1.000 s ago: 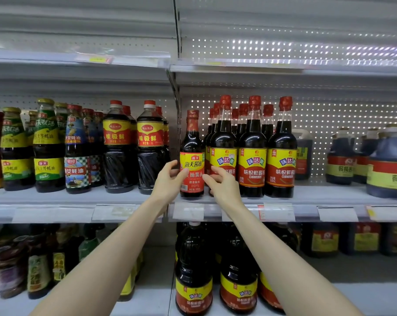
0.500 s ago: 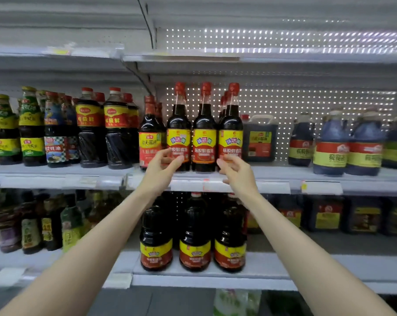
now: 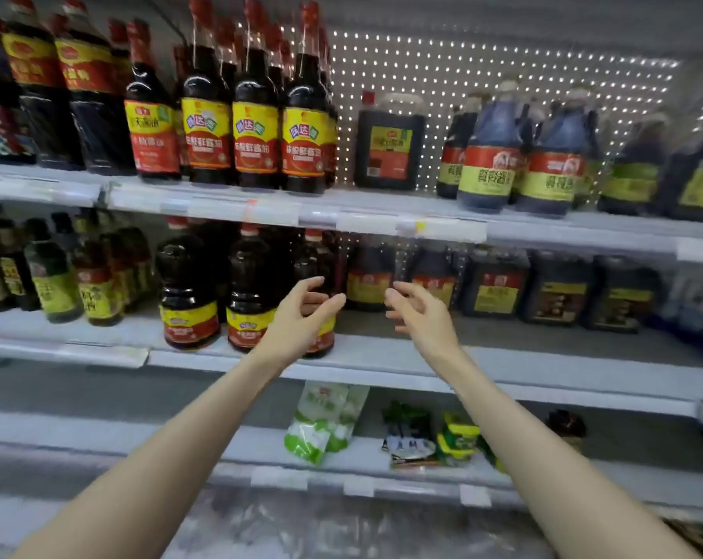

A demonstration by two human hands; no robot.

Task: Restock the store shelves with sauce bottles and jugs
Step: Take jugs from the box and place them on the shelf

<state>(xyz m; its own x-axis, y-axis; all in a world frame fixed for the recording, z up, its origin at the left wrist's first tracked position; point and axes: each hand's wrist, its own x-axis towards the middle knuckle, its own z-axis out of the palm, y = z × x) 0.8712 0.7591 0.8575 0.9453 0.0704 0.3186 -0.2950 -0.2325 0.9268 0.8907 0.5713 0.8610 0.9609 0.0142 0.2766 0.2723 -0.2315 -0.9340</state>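
Head view: I see the left hand and right hand hover at frame centre, fingers loose and empty, before the middle shelf. Sauce bottles stand centre-left on it. I judge them full, heavy, slick; best gripped round the waist above the label.

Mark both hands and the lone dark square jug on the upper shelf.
left hand (image 3: 301, 316): head view, middle of the hand.
right hand (image 3: 420, 316): head view, middle of the hand.
dark square plastic jug with yellow-and-red label (image 3: 390, 145): head view, on its label.
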